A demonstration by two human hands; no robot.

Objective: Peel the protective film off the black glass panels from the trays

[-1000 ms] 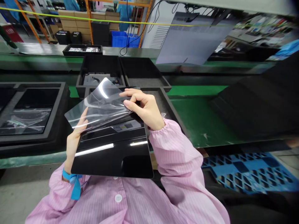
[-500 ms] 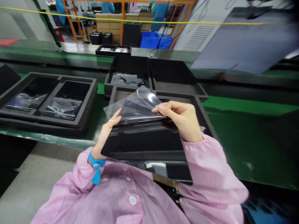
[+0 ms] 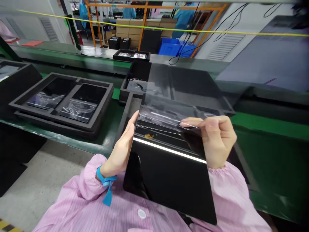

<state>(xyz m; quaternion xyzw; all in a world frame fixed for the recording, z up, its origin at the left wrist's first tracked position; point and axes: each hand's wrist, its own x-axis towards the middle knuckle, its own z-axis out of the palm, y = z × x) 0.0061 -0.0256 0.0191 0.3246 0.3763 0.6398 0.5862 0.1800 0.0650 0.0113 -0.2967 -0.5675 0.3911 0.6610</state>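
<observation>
A glossy black tablet screen (image 3: 169, 183) is held tilted in front of my chest. My left hand (image 3: 124, 146) grips its left edge, fingers straight along the side and the thumb hidden. A clear plastic film (image 3: 166, 111) spans the screen's far end and stretches beyond it over the trays behind. My right hand (image 3: 216, 137) is closed at the film's right side, its index finger reaching across the near part of the sheet. A bright strip of light reflects across the screen, and a small yellow mark (image 3: 149, 136) shows near its far end.
To the left, a dark foam tray (image 3: 109, 91) holds two film-covered screens. Black trays (image 3: 193, 80) stand behind my hands, one with a grey metal part (image 3: 136, 84). A yellow cord (image 3: 154, 27) crosses overhead. Green mat (image 3: 272, 154) covers the bench at right.
The film, bunched and folded over the screen before, now spreads flat and farther away. My right hand has moved right, and the screen sits lower and turned more face-up. The camera view has shifted.
</observation>
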